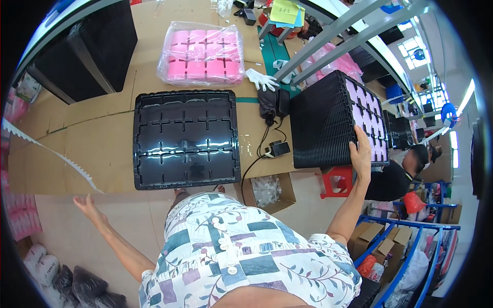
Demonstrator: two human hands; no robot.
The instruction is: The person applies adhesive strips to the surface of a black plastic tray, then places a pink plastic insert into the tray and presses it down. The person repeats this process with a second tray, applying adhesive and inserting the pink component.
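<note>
A black plastic tray (186,138) with moulded compartments lies on the cardboard-covered table in front of me; its compartments hold nothing I can see. To the right rises a tall stack of black trays (323,126), its top layer filled with lilac pieces (371,120). My right hand (361,154) touches the near edge of that top layer, fingers stretched out and thumb apart. Off the table's front edge at the left, my left hand (90,210) is held out with its fingers apart and nothing in it.
Pink pieces in a clear bag (200,54) lie behind the tray, beside a white glove (261,79). Black adapters (278,149) with cables sit near the stack. Dark stacked trays (84,51) stand far left. Below are an open carton (275,192) and a red stool (336,182). A person (390,179) works at right.
</note>
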